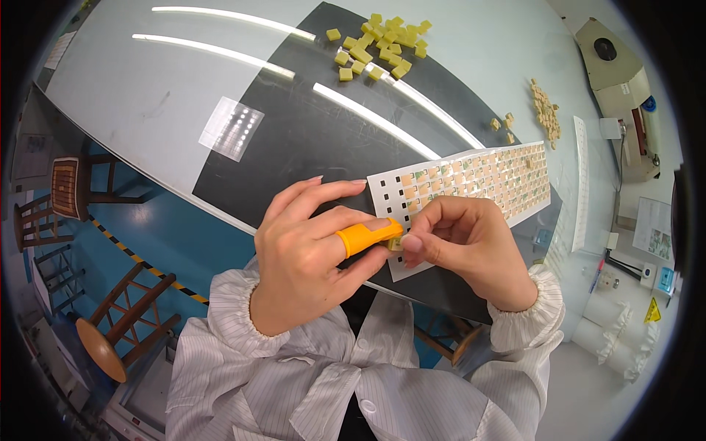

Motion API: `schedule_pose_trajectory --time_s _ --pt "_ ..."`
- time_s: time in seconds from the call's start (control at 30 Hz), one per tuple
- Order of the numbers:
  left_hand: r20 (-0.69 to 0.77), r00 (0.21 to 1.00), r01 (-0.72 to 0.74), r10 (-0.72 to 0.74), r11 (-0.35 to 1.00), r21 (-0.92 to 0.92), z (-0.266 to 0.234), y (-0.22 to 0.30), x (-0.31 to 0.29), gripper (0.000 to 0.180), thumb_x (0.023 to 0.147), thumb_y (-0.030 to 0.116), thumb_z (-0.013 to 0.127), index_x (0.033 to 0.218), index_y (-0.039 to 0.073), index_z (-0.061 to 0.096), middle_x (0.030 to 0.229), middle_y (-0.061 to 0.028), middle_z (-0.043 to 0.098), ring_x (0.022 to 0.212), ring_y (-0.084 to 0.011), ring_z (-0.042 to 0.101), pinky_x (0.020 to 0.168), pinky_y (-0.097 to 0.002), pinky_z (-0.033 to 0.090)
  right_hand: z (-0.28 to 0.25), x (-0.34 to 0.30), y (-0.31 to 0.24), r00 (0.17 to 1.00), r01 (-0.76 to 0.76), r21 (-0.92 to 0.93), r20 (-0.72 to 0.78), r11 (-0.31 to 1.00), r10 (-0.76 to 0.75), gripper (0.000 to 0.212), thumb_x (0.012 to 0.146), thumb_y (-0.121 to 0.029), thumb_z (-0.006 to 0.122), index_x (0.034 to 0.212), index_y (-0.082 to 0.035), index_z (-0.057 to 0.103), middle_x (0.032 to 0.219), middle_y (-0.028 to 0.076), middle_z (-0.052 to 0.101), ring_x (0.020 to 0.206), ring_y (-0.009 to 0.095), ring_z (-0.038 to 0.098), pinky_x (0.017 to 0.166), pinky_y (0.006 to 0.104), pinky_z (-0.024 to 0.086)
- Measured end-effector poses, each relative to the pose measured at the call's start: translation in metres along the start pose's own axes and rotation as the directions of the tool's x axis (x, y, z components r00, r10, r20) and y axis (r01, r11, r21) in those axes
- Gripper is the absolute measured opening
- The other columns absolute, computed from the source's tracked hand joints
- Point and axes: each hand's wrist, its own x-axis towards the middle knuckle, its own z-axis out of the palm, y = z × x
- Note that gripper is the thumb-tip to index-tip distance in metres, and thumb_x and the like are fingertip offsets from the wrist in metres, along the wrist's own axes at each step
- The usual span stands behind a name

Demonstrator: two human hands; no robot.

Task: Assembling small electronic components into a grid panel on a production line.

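My left hand (312,246) is closed in a pinch on a small yellow block (395,243). An orange sleeve-like finger guard (360,238) covers one of its fingers. From the other side, my right hand (471,246) meets the block with thumb and index finger pressed together; what lies between those fingertips, if anything, is hidden. Beneath both hands a white sheet (386,187) extends to the right, tilted, with rows of small beige and green pieces and black squares at its left end. My hands cover part of its lower left corner.
Several yellow blocks (382,45) are heaped on the dark mat (294,132) at the far side. Small tan blocks (546,114) form a pile at the far right. A clear plastic sheet (231,128) lies left of the mat. Wooden stools (103,345) stand beyond the table's left edge.
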Motion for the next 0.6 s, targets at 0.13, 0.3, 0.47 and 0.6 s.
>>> schedule_pose_trajectory --time_s 0.13,0.3,0.47,0.6 --pt "-0.018 1.0 -0.022 0.022 0.999 0.025 0.0 0.0006 0.0013 0.014 0.067 0.017 0.079 0.079 0.012 0.073 0.086 0.0018 0.07 0.102 -0.0221 0.064 0.092 -0.0474 0.046 0.0014 0.0004 -0.0002 1.0 -0.01 -0.009 -0.019 1.0 0.01 0.015 0.086 -0.008 0.071 0.085 0.004 0.062 0.08 0.006 0.066 0.074 0.011 0.065 0.073 0.0264 0.056" --pt "-0.02 0.999 -0.027 0.027 0.999 0.024 0.0 0.0005 0.0011 0.015 0.067 0.017 0.08 0.079 0.012 0.073 0.086 0.0019 0.07 0.102 -0.0219 0.064 0.092 -0.0474 0.046 0.0012 0.0005 0.0008 1.0 -0.002 -0.001 -0.017 1.0 0.002 0.015 0.086 -0.008 0.071 0.085 0.004 0.062 0.08 0.006 0.066 0.075 0.011 0.065 0.073 0.0266 0.056" --pt "-0.024 0.999 -0.026 0.027 0.999 0.025 -0.0001 0.0008 0.0011 0.015 0.067 0.017 0.08 0.079 0.012 0.074 0.085 0.0018 0.07 0.102 -0.0218 0.064 0.092 -0.047 0.046 0.0012 0.0002 0.0007 1.0 -0.008 -0.008 -0.027 1.0 0.008 0.014 0.086 -0.007 0.071 0.085 0.004 0.062 0.08 0.007 0.066 0.074 0.012 0.066 0.073 0.0272 0.057" --pt "-0.021 1.0 -0.019 0.019 1.0 0.024 -0.0004 0.0013 0.0009 0.014 0.067 0.017 0.08 0.079 0.012 0.074 0.085 0.0017 0.07 0.102 -0.0218 0.064 0.092 -0.0467 0.046 0.0013 0.001 0.0001 1.0 -0.011 -0.009 -0.026 1.0 0.011 0.014 0.086 -0.007 0.071 0.086 0.004 0.062 0.08 0.007 0.066 0.074 0.012 0.066 0.073 0.027 0.057"
